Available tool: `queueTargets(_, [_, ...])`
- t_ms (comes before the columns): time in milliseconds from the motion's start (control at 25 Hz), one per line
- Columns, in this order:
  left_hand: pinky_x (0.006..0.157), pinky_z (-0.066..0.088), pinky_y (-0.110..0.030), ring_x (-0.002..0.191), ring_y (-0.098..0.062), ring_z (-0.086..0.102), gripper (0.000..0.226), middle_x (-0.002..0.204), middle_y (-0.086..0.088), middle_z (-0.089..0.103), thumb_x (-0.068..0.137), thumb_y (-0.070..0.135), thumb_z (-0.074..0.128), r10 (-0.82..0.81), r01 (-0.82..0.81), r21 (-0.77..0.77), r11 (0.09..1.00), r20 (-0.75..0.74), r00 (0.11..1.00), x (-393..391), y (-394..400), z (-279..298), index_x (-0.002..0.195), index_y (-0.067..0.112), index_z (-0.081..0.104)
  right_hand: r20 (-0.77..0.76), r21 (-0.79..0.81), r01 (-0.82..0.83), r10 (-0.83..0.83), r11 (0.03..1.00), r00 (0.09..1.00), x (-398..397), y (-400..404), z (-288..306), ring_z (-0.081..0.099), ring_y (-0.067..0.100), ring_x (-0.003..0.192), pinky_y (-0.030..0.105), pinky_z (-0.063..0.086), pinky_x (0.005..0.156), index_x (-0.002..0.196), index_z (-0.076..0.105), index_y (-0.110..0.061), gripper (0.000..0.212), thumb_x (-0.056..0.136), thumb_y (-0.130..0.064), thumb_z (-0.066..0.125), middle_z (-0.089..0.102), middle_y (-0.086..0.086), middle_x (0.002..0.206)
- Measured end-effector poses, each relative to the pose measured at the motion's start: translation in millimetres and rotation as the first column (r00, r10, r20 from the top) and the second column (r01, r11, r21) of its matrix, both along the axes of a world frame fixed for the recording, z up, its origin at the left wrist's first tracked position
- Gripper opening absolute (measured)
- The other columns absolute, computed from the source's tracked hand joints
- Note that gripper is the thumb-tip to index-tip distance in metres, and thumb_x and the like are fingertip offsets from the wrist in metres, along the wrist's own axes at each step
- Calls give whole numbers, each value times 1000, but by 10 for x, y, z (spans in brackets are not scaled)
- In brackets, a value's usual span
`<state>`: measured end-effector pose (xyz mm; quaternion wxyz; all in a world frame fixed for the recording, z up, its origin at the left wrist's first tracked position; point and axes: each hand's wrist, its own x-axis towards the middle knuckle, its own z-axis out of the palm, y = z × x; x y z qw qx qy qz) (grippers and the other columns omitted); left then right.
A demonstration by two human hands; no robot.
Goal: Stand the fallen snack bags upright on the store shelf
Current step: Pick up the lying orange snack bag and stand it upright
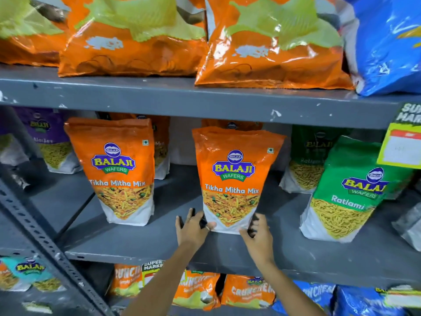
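Both arms reach in from below, and the left hand (192,228) and right hand (258,233) bracket the base of the orange snack bag (232,179), one at each lower corner, fingers spread and pressed against its sides rather than curled shut. The bag stands upright near the front of the middle shelf (136,242), its bottom edge resting on the grey metal. Here is the risk: the pouch looks top-heavy and soft, so if the hands let go before the base sits flat, it could tip forward off the edge or slump back. Just left stands a matching orange bag (118,172), to the right a green bag (348,195), both upright. Further back, more bags (307,163) lean in shadow, hard to read.
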<state>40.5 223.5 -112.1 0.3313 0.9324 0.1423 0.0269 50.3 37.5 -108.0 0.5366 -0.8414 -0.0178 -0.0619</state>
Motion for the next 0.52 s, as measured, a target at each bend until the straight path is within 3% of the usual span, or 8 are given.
queueTargets(160, [117,-11,-46,146,-9,7,42,147,1,43,89,49,45,-9,9,21,1000,-5,1000,-8,-4,-3,125,26,49,-13,-11,30,-30,999,999,26,9,-24,62,24,89,35,53,72,120,44,-14,48,79,-11,69,65,9,101])
queueTargets(320, [117,-11,-46,146,-11,8,48,148,0,43,89,53,41,-28,26,56,998,19,999,-19,6,-18,131,29,44,7,-17,16,-16,1000,1000,32,5,-35,57,9,79,9,45,63,126,44,-13,53,80,-11,68,62,2,101])
queueTargets(400, [118,-10,-47,146,-13,11,53,150,-3,40,89,53,41,-39,37,67,997,27,999,-33,7,-2,135,28,40,3,27,6,-7,1000,1000,12,-13,-19,56,5,78,7,44,61,129,46,-11,54,80,-8,68,59,-4,97])
queueTargets(520, [119,10,-53,142,-22,27,64,149,-7,39,85,46,55,-35,48,-61,997,198,980,-101,-18,60,139,20,34,93,140,195,-209,971,973,-77,-158,-14,58,7,76,4,44,64,115,58,-10,37,80,-3,66,66,3,97])
